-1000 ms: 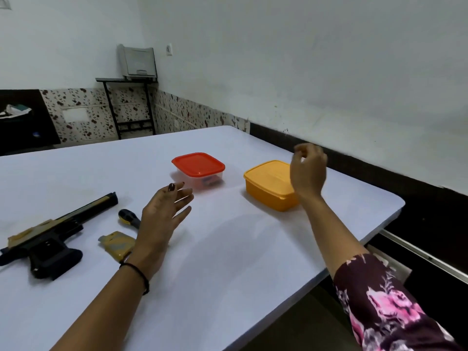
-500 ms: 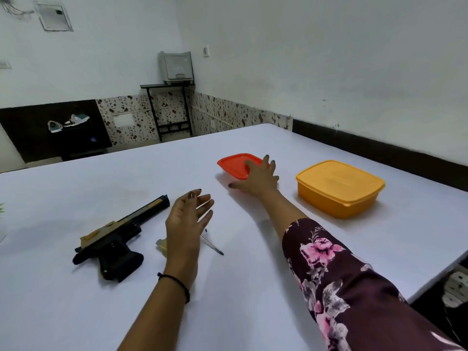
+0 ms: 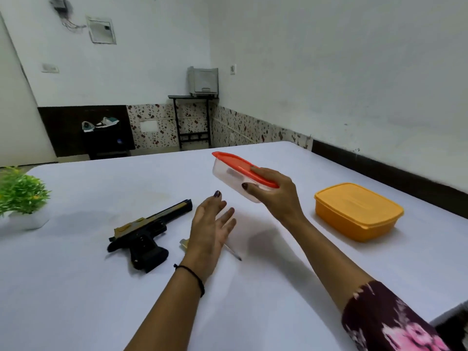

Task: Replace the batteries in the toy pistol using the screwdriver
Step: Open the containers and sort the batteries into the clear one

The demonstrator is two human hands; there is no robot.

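A black and gold toy pistol lies on the white table, muzzle pointing away to the right. My right hand grips a clear box with a red lid, lifted and tilted above the table. My left hand hovers open just right of the pistol, fingers spread. It covers most of the screwdriver, whose metal tip sticks out to the right. A small yellowish piece peeks out at the hand's left edge.
An orange lidded box stands on the table at the right. A small green plant in a white pot sits at the left edge. The table's near right corner drops off beside my right sleeve.
My right hand went from resting on the red lid to gripping the box and lifting it, tilted, toward me. My left hand stayed over the screwdriver.
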